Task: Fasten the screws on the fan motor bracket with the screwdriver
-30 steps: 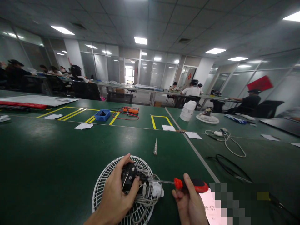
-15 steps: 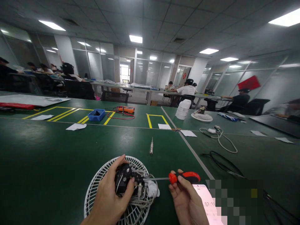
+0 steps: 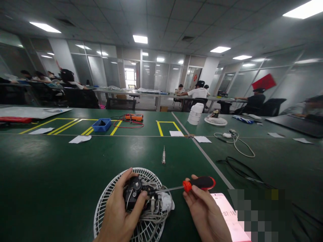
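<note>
On the table (image 3: pixel 63 181), a black motor unit (image 3: pixel 133 188) is seen lying over the white fan guard (image 3: pixel 101 211) and is gripped by the left hand (image 3: pixel 117 205), whose thumb and fingers are bent around its housing. A red-and-black screwdriver (image 3: pixel 187 186) is pinched by its handle in the right hand (image 3: pixel 207 208), to the right of the fan guard, with its shaft aimed at the motor unit; whether the tip is seated cannot be told. The motor unit may be judged stiff and rather heavy for its size, best held by the solid housing; the fan guard looks light, with thin ribs that could be cracked by hard pressing. Access is crowded by pale cord (image 3: pixel 153 218) heaped over the fan guard's near right part. A clear-handled small driver (image 3: pixel 164 156) is laid beyond the fan guard, a phone (image 3: pixel 228 215) is placed to its right, where it could be brushed by the right hand, and a blue tray (image 3: pixel 101 128) and an orange meter (image 3: pixel 134 117) are set farther beyond it
</note>
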Available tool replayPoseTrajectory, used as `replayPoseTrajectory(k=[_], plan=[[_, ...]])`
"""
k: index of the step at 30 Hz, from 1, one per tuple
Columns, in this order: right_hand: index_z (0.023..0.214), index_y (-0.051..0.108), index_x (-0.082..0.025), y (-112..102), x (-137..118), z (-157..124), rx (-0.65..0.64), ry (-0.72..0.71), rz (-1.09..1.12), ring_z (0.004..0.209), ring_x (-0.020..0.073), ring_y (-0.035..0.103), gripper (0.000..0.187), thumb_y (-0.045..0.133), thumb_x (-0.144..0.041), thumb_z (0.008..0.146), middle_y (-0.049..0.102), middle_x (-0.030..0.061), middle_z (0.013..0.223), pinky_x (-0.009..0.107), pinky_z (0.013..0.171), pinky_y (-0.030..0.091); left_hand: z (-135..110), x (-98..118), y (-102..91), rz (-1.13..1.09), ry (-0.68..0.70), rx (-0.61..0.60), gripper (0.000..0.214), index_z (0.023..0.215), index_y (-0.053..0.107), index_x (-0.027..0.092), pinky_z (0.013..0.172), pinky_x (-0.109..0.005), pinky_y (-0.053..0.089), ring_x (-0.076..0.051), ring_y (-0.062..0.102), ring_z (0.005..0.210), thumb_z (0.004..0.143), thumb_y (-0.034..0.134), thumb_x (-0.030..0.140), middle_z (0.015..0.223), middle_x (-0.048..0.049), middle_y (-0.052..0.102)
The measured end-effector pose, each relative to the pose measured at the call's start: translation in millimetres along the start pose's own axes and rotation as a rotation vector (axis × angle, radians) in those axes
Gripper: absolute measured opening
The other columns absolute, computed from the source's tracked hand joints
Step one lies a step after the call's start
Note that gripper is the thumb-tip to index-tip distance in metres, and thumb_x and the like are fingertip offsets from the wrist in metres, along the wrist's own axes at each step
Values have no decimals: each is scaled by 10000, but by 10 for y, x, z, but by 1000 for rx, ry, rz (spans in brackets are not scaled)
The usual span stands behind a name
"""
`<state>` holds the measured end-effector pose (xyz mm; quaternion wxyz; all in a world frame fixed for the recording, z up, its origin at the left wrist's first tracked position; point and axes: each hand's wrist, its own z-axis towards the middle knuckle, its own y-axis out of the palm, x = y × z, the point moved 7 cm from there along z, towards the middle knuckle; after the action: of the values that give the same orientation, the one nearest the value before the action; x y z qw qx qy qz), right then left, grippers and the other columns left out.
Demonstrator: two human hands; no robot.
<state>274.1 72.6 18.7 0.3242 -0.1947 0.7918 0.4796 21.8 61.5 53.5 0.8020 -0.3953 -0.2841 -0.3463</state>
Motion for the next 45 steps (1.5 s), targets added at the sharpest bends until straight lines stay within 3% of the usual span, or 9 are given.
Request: replayPoseTrajectory(k=[7, 11, 14, 19, 23, 27, 33, 41, 45], plan=[[1093, 697, -244, -42, -51, 17, 8, -77, -97, 821, 176, 664, 596, 971, -388, 583, 712, 3, 908, 289, 676, 573, 2, 13, 6, 99, 117, 34, 745, 1488, 350, 283, 970, -456, 604, -240, 697, 1119, 865, 695, 500, 1242, -68, 688], [1133, 688, -237, 6, -57, 28, -51, -53, -34, 953, 206, 703, 649, 975, -261, 550, 746, 32, 1013, 346, 863, 583, 2, -2, 11, 127, 150, 50, 745, 1489, 350, 267, 962, -448, 613, -232, 701, 1109, 864, 694, 481, 1234, -73, 688], [1097, 694, -228, 52, -45, 27, -68, -40, -2, 1008, 231, 708, 622, 971, -274, 542, 751, 46, 1023, 381, 941, 562, 16, 23, 3, 142, 174, 49, 724, 1483, 366, 264, 974, -454, 607, -238, 694, 1119, 868, 691, 464, 1248, -81, 678], [1084, 678, -257, 7, -27, -3, -6, -59, -78, 860, 197, 703, 571, 960, -350, 596, 729, -6, 930, 333, 741, 594, 104, 180, 15, 189, 278, -76, 427, 1318, 561, 313, 938, -426, 608, -240, 681, 1119, 914, 638, 431, 1276, -66, 636], [1199, 645, -241, 36, -21, -31, -62, -25, -71, 907, 210, 717, 707, 968, -266, 571, 752, 27, 934, 339, 807, 582, 176, 220, -33, 176, 227, -123, 336, 1206, 605, 314, 864, -417, 617, -230, 696, 1024, 906, 645, 460, 1194, -45, 642], [1153, 650, -219, 89, 2, -17, -102, 6, -7, 994, 246, 721, 705, 971, -244, 526, 763, 56, 977, 380, 915, 557, 170, 217, -62, 160, 217, -112, 355, 1202, 583, 300, 863, -422, 610, -230, 689, 1026, 893, 656, 460, 1184, -45, 644], [1185, 643, -243, 9, 48, 48, -12, -31, -58, 816, 202, 710, 634, 928, -431, 651, 730, 3, 875, 321, 699, 569, 173, 216, -43, 150, 211, -121, 354, 1190, 567, 282, 865, -431, 608, -233, 685, 1030, 892, 657, 451, 1166, -54, 652], [1089, 693, -213, 51, 49, 20, -94, 37, 53, 1015, 264, 716, 556, 935, -281, 593, 758, 64, 1042, 421, 925, 559, 241, 158, -42, 144, 170, -233, 337, 1206, 625, 312, 855, -405, 609, -219, 694, 996, 907, 633, 469, 1155, -46, 641], [1126, 693, -229, -6, 127, 23, -26, 55, 9, 989, 244, 710, 569, 931, -395, 636, 754, 53, 1000, 364, 810, 587, 239, 138, -63, 101, 150, -184, 338, 1154, 603, 282, 835, -396, 601, -222, 687, 979, 879, 667, 467, 1105, -38, 654]])
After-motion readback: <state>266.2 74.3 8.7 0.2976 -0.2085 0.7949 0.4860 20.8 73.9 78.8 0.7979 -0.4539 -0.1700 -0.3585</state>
